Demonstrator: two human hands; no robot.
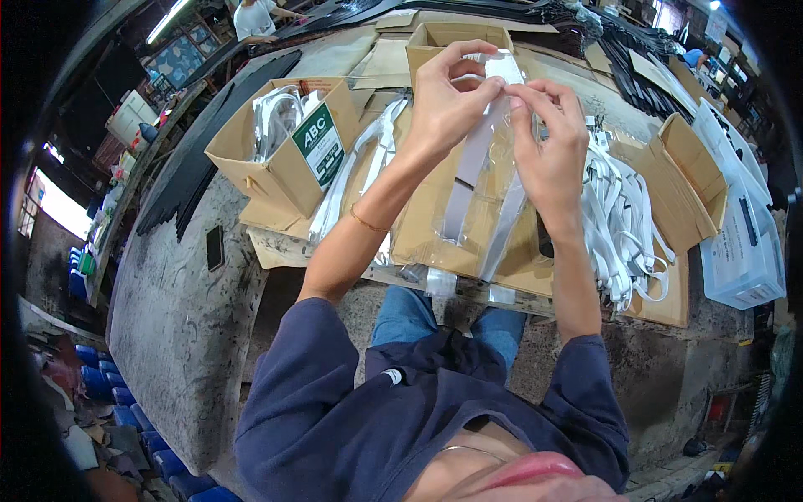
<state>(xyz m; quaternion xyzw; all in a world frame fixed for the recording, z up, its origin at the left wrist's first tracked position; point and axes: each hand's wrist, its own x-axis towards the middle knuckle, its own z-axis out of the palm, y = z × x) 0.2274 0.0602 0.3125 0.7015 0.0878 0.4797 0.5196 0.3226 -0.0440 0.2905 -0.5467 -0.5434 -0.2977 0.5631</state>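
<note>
My left hand (456, 100) and my right hand (552, 138) are raised close together over the table's far middle. Both pinch the top of a clear plastic bag (500, 171), beside a white card or label (503, 65). A pale grey-white strap (462, 199) hangs down in the bag, looped so two lengths show. Beyond the right hand lies a heap of white straps (615, 226). More white straps (368, 155) lie flat to the left of the left forearm. The fingertips partly cover the bag's upper end.
An open cardboard box (284, 188) with bagged white straps stands at left; another cardboard box (427, 38) sits behind my hands. At right are an open carton (682, 184) and a translucent plastic bin (740, 243). A dark phone (215, 248) lies on the table. Another person (255, 21) is far left.
</note>
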